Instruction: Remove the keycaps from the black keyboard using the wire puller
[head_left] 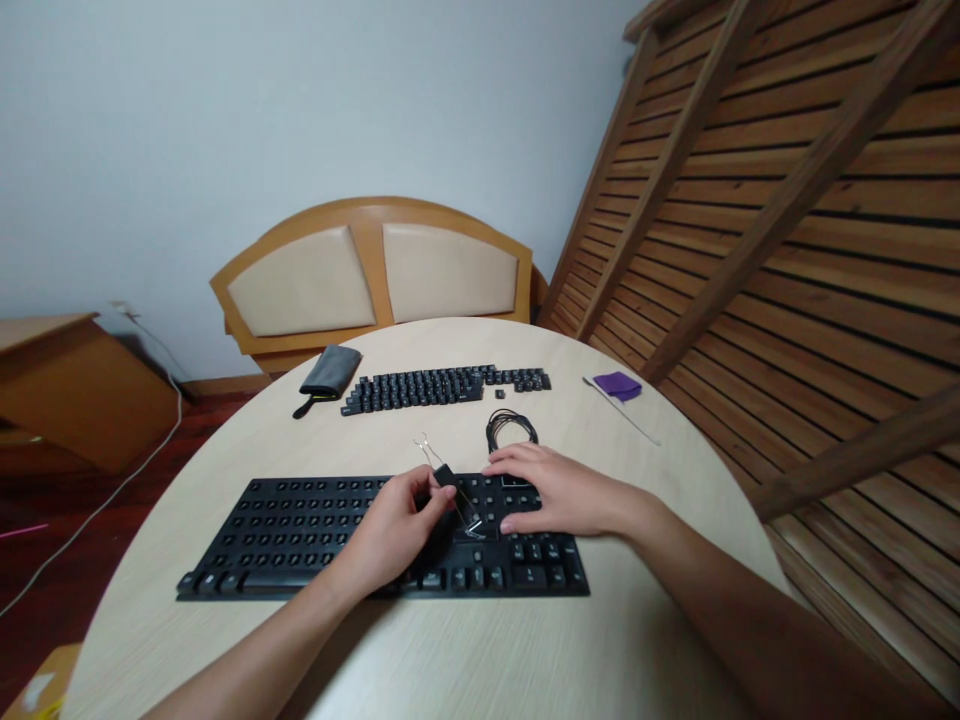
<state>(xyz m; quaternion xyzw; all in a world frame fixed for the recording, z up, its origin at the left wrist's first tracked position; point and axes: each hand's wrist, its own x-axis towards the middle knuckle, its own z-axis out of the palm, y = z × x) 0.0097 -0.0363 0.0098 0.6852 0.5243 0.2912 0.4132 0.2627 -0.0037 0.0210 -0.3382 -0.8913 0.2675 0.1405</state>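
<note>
A black keyboard [300, 530] with most keycaps removed lies on the round table [465, 650] in front of me. My left hand [394, 535] is closed on a wire keycap puller [450, 485], whose tip reaches down to the keyboard near the middle right. My right hand [559, 495] lies flat on the keyboard's right part, fingers stretched out, steadying it. The removed keycaps [442, 387] sit in neat rows farther back on the table.
A coiled black cable [510, 428] lies just behind the keyboard. A dark pouch [330, 375] sits back left, a purple cloth [618, 385] with a thin stick back right. A wooden headboard [375, 270] and slatted bed frame [787, 220] stand behind.
</note>
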